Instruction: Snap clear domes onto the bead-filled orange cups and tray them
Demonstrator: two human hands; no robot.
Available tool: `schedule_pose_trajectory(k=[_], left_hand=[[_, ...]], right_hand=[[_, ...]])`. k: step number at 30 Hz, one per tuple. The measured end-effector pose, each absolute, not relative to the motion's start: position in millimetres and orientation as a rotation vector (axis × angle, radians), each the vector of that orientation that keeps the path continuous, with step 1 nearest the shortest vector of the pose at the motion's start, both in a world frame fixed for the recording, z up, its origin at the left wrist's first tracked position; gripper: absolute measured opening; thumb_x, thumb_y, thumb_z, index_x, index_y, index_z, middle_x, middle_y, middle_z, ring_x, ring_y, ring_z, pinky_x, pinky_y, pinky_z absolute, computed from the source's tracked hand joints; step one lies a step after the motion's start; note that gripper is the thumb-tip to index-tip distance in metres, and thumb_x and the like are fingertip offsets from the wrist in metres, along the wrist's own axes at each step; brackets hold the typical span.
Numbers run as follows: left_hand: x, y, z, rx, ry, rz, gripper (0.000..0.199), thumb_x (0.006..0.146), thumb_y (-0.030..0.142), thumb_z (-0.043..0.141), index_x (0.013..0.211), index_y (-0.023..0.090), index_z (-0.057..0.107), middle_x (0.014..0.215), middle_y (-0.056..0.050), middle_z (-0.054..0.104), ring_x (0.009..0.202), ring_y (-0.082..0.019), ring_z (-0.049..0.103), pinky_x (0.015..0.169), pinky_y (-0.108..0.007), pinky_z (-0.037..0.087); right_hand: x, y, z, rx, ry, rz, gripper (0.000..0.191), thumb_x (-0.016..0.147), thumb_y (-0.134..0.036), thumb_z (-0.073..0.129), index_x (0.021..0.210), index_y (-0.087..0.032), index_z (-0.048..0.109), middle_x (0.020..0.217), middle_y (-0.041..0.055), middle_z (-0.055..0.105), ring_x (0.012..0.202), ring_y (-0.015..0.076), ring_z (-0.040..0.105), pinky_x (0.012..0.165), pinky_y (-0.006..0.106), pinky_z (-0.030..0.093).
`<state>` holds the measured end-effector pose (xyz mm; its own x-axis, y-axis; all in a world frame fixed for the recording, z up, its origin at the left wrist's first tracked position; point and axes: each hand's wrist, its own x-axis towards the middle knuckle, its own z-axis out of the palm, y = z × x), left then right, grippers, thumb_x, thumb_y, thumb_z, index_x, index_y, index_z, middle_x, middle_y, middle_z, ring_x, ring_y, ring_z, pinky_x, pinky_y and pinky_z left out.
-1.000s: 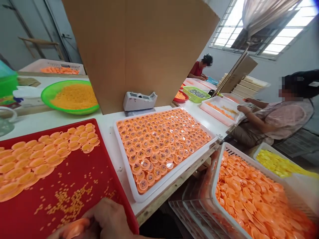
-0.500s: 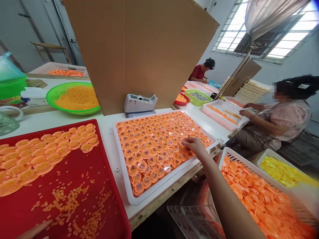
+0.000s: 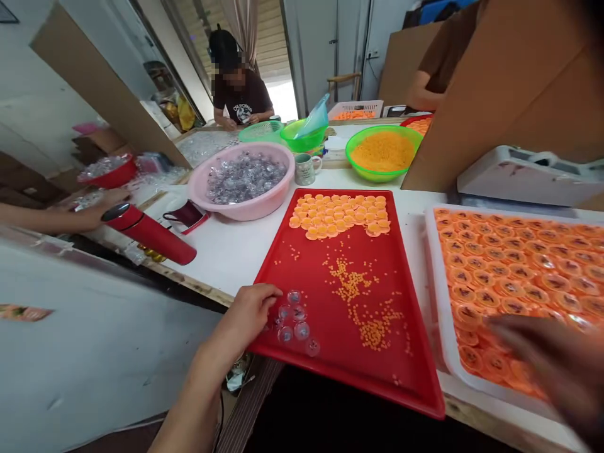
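My left hand (image 3: 248, 314) rests at the left edge of the red tray (image 3: 316, 277), fingers curled and drawn together; what they hold, if anything, is hidden. Beside its fingertips lie several clear round capsules (image 3: 301, 330) with dark bits inside. Orange cups (image 3: 337, 214) fill the tray's far end, and small yellow-orange pellets (image 3: 372, 333) are scattered across its middle and right. My right hand (image 3: 552, 352), smeared by motion, is over the near part of the white tray (image 3: 443, 314). Rows of orange cups with clear domed tops (image 3: 512, 286) fill that tray.
A pink basin (image 3: 240, 211) of clear capsules, a mug (image 3: 305, 170) and a green bowl (image 3: 382, 167) of yellow-orange pellets stand behind the red tray. A red flask (image 3: 151, 233) lies left. A tape dispenser (image 3: 528, 179) stands by the cardboard (image 3: 519, 75). Co-workers sit around.
The view has swung left. My right hand has moved from the white tray's right side towards its near left part. My left hand now shows by the clear capsules.
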<state>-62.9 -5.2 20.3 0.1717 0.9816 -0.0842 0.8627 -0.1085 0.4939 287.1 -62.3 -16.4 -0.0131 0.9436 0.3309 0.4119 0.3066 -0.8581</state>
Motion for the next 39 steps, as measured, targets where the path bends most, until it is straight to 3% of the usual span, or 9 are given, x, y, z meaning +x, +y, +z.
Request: schedule_pose_trajectory(k=[4, 6, 10, 14, 21, 27, 32, 35, 39], left_hand=[[-55.9, -8.4, 12.4, 2.03, 1.589, 0.338, 0.031, 0.086, 0.014, 0.046, 0.095, 0.024, 0.074, 0.099, -0.002, 0.077, 0.094, -0.021, 0.07, 0.085, -0.031, 0.053], [-54.7, -2.2, 11.0, 2.044, 1.5, 0.312, 0.03, 0.086, 0.015, 0.047, 0.095, 0.025, 0.074, 0.098, 0.0, 0.077, 0.092, -0.019, 0.07, 0.083, -0.028, 0.053], [-56.3, 36.2, 15.4, 2.092, 1.506, 0.341, 0.025, 0.084, 0.015, 0.052, 0.093, 0.022, 0.074, 0.096, -0.003, 0.077, 0.091, -0.021, 0.07, 0.084, -0.031, 0.052], [-45.0, 101.7, 17.7, 2.12, 1.549, 0.412, 0.019, 0.083, 0.014, 0.056, 0.09, 0.02, 0.073, 0.097, -0.004, 0.076, 0.091, -0.021, 0.069, 0.086, -0.032, 0.05], [-2.8, 171.0, -7.8, 2.135, 1.584, 0.369, 0.022, 0.085, 0.029, 0.066, 0.101, 0.013, 0.063, 0.109, -0.008, 0.065, 0.099, -0.023, 0.062, 0.088, -0.045, 0.05], [-6.9, 151.3, -3.2, 2.101, 1.424, 0.425, 0.02, 0.073, 0.01, 0.067, 0.092, 0.016, 0.064, 0.104, -0.008, 0.064, 0.101, -0.024, 0.06, 0.092, -0.04, 0.047], [-16.2, 86.5, 20.4, 1.916, 1.2, 0.46, 0.024, 0.075, 0.016, 0.066, 0.098, 0.021, 0.06, 0.102, -0.002, 0.068, 0.094, -0.018, 0.066, 0.083, -0.031, 0.053], [-9.3, 42.9, 30.8, 1.571, 1.074, 0.525, 0.028, 0.073, 0.013, 0.068, 0.099, 0.021, 0.059, 0.1, -0.001, 0.068, 0.093, -0.017, 0.067, 0.082, -0.03, 0.053], [12.7, 2.9, 32.8, 1.238, 0.969, 0.584, 0.031, 0.071, 0.013, 0.072, 0.098, 0.02, 0.06, 0.093, -0.001, 0.069, 0.087, -0.016, 0.068, 0.079, -0.03, 0.054]], right_hand=[[214.4, -53.6, -0.3, -1.122, -2.212, 0.747, 0.026, 0.091, -0.008, 0.046, 0.091, -0.022, 0.069, 0.083, 0.0039, 0.065, 0.071, 0.0158, 0.063, 0.063, 0.027, 0.052], [168.0, -38.6, 0.7, -1.074, -2.381, 0.718, 0.034, 0.083, 0.001, 0.045, 0.097, -0.021, 0.067, 0.091, 0.0037, 0.067, 0.078, 0.015, 0.063, 0.069, 0.025, 0.052], [111.0, -13.7, -7.6, -1.013, -2.674, 0.435, 0.025, 0.072, 0.002, 0.059, 0.086, -0.016, 0.068, 0.09, 0.009, 0.07, 0.09, 0.0227, 0.062, 0.083, 0.033, 0.051], [117.7, -13.0, -14.6, -1.102, -2.722, 0.421, 0.021, 0.07, 0.002, 0.062, 0.081, -0.016, 0.066, 0.085, 0.008, 0.069, 0.079, 0.0223, 0.063, 0.076, 0.03, 0.053], [164.8, -31.2, -26.7, -1.316, -2.533, 0.677, 0.038, 0.071, 0.004, 0.053, 0.099, -0.017, 0.067, 0.108, 0.0085, 0.068, 0.094, 0.0223, 0.067, 0.08, 0.025, 0.054], [185.1, -43.0, -19.0, -1.4, -2.4, 0.83, 0.049, 0.066, 0.009, 0.047, 0.104, -0.017, 0.064, 0.102, 0.0079, 0.069, 0.082, 0.0191, 0.069, 0.07, 0.023, 0.054], [198.1, -44.9, -21.0, -1.391, -1.953, 1.088, 0.03, 0.072, 0.003, 0.049, 0.084, -0.019, 0.065, 0.08, 0.0019, 0.067, 0.071, 0.0161, 0.065, 0.065, 0.025, 0.053], [204.2, -43.3, -20.8, -1.31, -1.395, 1.318, 0.015, 0.081, -0.013, 0.06, 0.09, -0.02, 0.068, 0.082, 0.0021, 0.07, 0.073, 0.0162, 0.068, 0.068, 0.028, 0.056], [206.9, -44.3, -12.8, -1.161, -0.852, 1.541, 0.022, 0.076, -0.027, 0.077, 0.094, -0.02, 0.068, 0.074, 0.0004, 0.07, 0.064, 0.0143, 0.067, 0.062, 0.027, 0.057]])
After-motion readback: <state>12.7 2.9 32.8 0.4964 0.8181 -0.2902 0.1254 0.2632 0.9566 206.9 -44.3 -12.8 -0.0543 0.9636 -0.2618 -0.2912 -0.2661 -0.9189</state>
